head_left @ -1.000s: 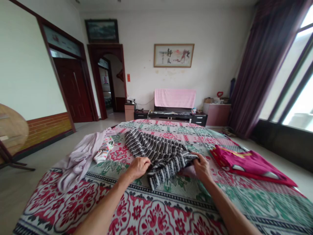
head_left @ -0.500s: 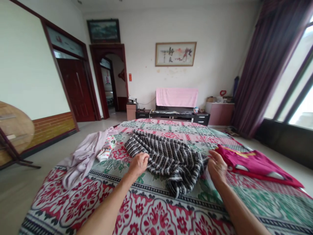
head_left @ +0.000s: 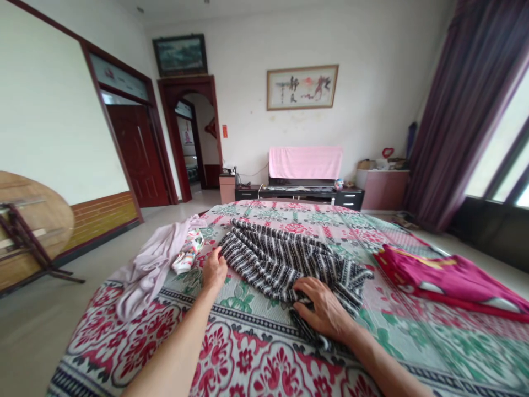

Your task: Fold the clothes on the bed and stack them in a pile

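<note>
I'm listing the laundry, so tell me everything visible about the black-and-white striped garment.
The striped garment has black and whitish bands and looks knitted. It lies rumpled on the floral cover, creased along its length and bunched toward its right end. The right grip rests on its near side. The left grip is at its left edge; contact there is unclear.

Bare patterned cover (head_left: 243, 358) lies between the forearms (head_left: 176, 336), open to a low pass as far as the striped knit (head_left: 281, 256). The left hand (head_left: 215, 271) stands between the knit and the small printed cloth (head_left: 185, 258), with the lilac garment (head_left: 151, 270) beyond it, narrowing that side. The right hand (head_left: 321, 309) covers part of the knit's near edge. A bare lane separates the knit from the folded magenta clothes (head_left: 448, 275).
</note>
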`<state>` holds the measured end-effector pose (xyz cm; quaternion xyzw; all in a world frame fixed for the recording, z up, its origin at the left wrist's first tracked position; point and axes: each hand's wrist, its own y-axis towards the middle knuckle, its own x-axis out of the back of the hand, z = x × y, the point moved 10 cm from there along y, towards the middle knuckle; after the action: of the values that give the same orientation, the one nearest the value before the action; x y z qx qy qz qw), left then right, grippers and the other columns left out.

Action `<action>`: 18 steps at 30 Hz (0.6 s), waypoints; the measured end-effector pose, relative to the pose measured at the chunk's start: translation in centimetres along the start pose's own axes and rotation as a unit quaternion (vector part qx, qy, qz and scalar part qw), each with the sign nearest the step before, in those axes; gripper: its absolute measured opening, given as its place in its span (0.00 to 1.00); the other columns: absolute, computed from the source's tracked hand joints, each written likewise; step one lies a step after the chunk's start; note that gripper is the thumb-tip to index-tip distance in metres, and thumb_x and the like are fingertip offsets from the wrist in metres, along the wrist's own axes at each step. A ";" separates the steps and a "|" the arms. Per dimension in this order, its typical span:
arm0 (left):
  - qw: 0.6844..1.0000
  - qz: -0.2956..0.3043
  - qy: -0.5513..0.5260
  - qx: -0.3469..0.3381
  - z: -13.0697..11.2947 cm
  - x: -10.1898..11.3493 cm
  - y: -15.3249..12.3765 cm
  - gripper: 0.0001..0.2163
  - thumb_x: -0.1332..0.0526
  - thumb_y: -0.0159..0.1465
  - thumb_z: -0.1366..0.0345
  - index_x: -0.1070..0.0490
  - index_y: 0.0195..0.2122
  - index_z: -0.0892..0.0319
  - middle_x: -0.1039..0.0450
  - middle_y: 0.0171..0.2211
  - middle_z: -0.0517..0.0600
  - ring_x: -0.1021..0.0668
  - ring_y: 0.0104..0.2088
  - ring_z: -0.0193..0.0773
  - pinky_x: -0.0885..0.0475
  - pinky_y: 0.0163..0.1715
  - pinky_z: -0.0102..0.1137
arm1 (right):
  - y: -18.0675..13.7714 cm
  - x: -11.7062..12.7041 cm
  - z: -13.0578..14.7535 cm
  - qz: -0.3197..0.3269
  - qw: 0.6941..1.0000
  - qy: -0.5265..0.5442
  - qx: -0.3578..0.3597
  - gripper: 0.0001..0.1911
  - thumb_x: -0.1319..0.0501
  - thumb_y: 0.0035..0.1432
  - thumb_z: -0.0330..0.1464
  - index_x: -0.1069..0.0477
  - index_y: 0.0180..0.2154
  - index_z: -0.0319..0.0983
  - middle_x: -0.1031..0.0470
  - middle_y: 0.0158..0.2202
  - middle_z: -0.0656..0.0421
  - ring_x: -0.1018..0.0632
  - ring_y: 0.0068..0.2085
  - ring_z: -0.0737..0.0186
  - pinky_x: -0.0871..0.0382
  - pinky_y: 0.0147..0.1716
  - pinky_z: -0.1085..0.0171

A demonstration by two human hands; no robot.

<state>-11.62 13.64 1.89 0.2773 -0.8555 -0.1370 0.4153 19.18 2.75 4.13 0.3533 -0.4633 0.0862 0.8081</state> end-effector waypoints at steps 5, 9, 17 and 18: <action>0.998 0.004 0.012 -0.055 -2.1 -0.6 3.9 0.25 0.48 0.58 0.71 0.41 0.59 0.62 0.37 0.57 0.58 0.34 0.57 0.43 0.41 0.57 0.35 | -0.1 -0.4 -0.4 -0.003 1.000 -0.009 0.002 0.13 0.43 0.55 0.34 0.32 0.43 0.41 0.29 0.45 0.54 0.29 0.46 0.55 0.36 0.48 0.56; 0.997 0.076 0.016 -0.026 -2.2 -1.6 6.1 0.28 0.44 0.56 0.65 0.42 0.59 0.64 0.34 0.54 0.60 0.30 0.53 0.46 0.39 0.54 0.35 | 0.0 -0.3 -0.4 -0.002 1.000 0.011 0.001 0.14 0.44 0.52 0.31 0.32 0.43 0.41 0.29 0.45 0.54 0.29 0.47 0.55 0.36 0.49 0.56; 0.997 0.067 -0.019 0.030 0.5 0.4 3.6 0.14 0.48 0.56 0.62 0.28 0.39 0.58 0.25 0.34 0.50 0.25 0.38 0.40 0.35 0.34 0.28 | 0.6 -0.6 -2.2 0.021 0.997 0.078 -0.003 0.27 0.52 0.35 0.20 0.30 0.39 0.40 0.27 0.42 0.56 0.28 0.46 0.59 0.36 0.50 0.59; 0.997 0.055 -0.014 0.046 1.3 1.2 3.3 0.12 0.48 0.55 0.62 0.28 0.34 0.58 0.26 0.29 0.49 0.26 0.34 0.40 0.36 0.31 0.27 | 0.7 -0.5 -2.7 0.020 0.997 0.075 -0.011 0.28 0.53 0.35 0.20 0.30 0.40 0.40 0.26 0.42 0.56 0.28 0.46 0.59 0.36 0.50 0.60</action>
<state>-14.40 15.57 3.37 0.2463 -0.8806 -0.0786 0.3971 20.40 5.12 3.17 0.3280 -0.4094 0.1231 0.8424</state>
